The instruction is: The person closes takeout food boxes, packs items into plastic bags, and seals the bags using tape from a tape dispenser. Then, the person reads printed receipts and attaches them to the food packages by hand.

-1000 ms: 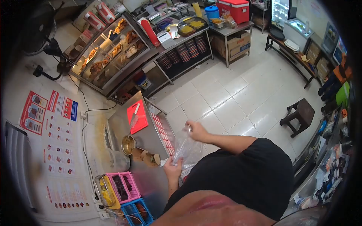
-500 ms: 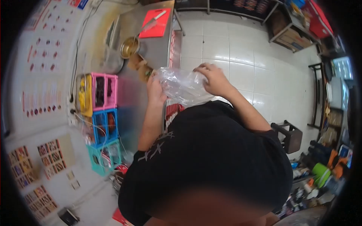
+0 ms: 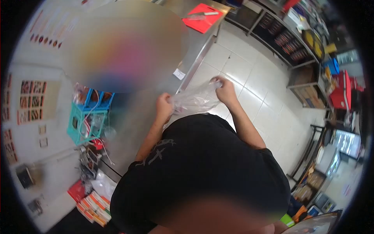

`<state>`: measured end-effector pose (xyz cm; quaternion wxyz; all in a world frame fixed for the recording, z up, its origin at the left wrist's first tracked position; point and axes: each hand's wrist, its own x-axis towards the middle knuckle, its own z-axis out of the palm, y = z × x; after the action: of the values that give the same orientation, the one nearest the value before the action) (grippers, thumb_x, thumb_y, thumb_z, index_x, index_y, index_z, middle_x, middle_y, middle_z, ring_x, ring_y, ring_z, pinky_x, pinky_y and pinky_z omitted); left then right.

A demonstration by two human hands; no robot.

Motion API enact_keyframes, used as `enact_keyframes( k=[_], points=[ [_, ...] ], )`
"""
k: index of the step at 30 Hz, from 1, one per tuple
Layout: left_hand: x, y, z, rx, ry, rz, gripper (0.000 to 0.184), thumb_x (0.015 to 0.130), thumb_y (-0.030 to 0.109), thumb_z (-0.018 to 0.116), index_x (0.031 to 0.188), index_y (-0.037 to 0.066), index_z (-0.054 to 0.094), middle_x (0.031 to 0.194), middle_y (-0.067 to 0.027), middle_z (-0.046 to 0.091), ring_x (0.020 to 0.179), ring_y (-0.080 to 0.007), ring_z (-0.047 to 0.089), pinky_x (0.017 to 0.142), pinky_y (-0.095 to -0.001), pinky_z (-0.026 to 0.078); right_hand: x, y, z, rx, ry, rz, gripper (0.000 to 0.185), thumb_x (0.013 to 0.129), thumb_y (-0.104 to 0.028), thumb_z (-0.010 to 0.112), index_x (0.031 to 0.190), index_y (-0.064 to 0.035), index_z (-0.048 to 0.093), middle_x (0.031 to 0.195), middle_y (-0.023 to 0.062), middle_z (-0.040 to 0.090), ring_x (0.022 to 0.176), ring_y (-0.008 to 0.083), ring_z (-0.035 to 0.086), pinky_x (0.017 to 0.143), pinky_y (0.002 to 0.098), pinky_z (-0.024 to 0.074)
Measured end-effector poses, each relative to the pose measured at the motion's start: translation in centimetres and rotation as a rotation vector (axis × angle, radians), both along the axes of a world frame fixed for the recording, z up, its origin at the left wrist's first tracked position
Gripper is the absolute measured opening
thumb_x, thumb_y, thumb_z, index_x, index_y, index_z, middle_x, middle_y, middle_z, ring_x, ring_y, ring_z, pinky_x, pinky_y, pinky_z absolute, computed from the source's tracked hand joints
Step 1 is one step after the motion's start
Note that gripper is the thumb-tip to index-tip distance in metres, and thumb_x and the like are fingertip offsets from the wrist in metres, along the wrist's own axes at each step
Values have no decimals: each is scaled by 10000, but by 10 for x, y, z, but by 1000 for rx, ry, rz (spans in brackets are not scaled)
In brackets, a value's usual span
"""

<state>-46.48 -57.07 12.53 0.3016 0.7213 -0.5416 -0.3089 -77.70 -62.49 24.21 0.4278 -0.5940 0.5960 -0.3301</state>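
The left hand [image 3: 164,106] pinches one end of a clear, crinkled plastic bag [image 3: 196,100]; the right hand [image 3: 226,90] grips its other end, fingers curled closed. The bag stretches between them, before the black fabric shirt [image 3: 210,167], whose grey lettering shows an X; the wall posters' print is illegible.

pale wall [image 3: 58,150] | posters [image 3: 32,97] | steel counter [image 3: 130,126] | glossy white tiled floor [image 3: 278,119]
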Motion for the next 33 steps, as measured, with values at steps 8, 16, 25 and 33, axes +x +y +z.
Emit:
enact_keyframes(
  k=[8, 16, 25, 33],
  points=[
    [133, 49, 9, 411, 1213, 247, 270, 927, 232, 682, 1096, 22, 693, 1025, -90, 718, 938, -191, 675, 803, -370, 541, 120, 22, -7, 646, 26, 322, 210, 865, -211, 743, 937, -13, 742, 647, 38, 630, 667, 176, 630, 664, 330, 510],
    [181, 93, -5, 208, 831, 257, 281, 931, 198, 654, 1130, 1, 672, 973, -63, 716, 890, -188, 688, 771, -333, 559, 164, -5, -91, 998, -633, 47, 328, 940, -137, 541, 1181, 84, 570, 1048, 130, 643, 942, 282, 673, 835, 447, 584],
    [254, 73, -84, 239, 1715, 422, 128, 941, 199, 544, 876, 99, 589, 808, -34, 615, 530, -121, 552, 469, -205, 447, 203, -78, -152, 889, -410, 241, 605, 867, -323, 775, 1331, -11, 546, 1191, 116, 635, 1114, 241, 599, 922, 339, 502],
    [246, -52, -133, 174, -179, 1216, 610, 876, 340, 698, 1307, -51, 514, 1327, -247, 520, 1237, -382, 479, 1028, -494, 398, 172, -281, -218, -30, 145, 87, 526, 794, -211, 838, 1221, -19, 600, 1125, 171, 655, 832, 244, 693, 714, 348, 575]
  ],
)
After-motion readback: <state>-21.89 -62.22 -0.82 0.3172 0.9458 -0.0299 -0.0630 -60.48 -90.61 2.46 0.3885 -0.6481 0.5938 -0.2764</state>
